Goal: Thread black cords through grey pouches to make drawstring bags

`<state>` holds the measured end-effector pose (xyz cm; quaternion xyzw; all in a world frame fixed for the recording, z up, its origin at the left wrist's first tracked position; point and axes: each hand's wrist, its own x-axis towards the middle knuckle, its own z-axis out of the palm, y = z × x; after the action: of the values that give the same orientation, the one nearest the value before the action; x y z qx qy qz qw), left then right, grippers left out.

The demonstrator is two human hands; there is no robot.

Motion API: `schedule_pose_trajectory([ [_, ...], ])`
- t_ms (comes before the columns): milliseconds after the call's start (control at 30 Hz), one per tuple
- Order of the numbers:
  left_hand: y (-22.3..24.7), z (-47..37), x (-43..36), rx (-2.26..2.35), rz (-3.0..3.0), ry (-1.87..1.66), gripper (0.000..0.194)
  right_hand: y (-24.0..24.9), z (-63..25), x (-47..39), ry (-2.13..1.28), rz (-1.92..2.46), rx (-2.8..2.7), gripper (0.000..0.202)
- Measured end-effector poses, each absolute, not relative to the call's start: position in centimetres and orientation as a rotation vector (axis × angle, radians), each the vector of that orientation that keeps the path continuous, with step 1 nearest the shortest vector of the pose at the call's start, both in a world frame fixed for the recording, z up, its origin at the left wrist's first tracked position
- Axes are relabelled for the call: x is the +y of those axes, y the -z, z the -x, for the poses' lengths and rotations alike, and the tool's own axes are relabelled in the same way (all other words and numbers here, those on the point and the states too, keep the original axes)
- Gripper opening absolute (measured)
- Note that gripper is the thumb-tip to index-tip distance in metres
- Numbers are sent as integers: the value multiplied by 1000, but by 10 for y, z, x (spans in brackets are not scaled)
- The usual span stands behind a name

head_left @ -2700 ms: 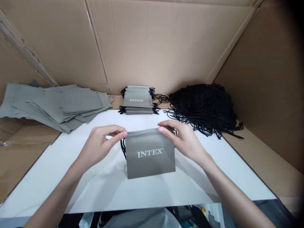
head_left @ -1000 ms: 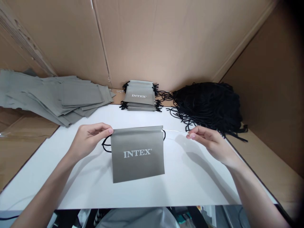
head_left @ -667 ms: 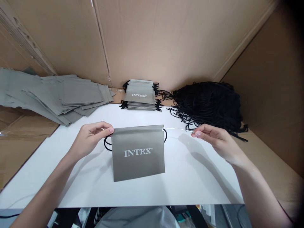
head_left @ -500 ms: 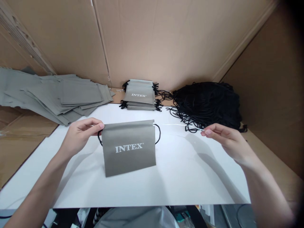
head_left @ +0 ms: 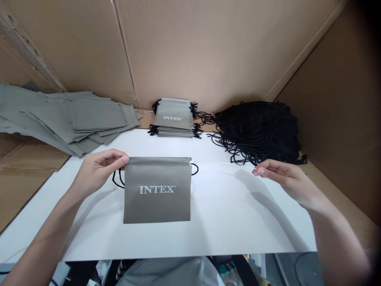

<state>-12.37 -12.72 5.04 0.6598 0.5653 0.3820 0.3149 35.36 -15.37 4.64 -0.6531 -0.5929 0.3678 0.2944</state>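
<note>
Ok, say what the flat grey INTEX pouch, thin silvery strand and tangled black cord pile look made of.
Flat grey INTEX pouch: probably matte synthetic fabric; smooth, dull face. Thin silvery strand: perhaps shiny metal wire; bright glint. Tangled black cord pile: likely matte textile; limp, looping ends.

walls: brown cardboard back panel (head_left: 190,51); steep crease left of centre; right panel (head_left: 336,91) darker, shaded | furniture: white desk (head_left: 149,242), dark left edge; tan strip (head_left: 336,198) along right side | light: soft; shadows across desk | below front edge: clutter (head_left: 229,269), mostly unreadable
</note>
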Motion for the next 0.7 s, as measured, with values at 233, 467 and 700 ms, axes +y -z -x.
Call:
schedule_pose_trajectory([
  [233, -49, 135, -127, 1564, -1751, -992, 25, -44, -364, -156, -885, 1759, -1533, 45],
  [467, -48, 142, -129, 1569, -1758, -970, 22, -44, -365, -157, -901, 1775, -1503, 47],
  [700, -47, 151, -128, 1595, -1756, -1006, 20, -31, -389, -157, -859, 1840, -1421, 40],
])
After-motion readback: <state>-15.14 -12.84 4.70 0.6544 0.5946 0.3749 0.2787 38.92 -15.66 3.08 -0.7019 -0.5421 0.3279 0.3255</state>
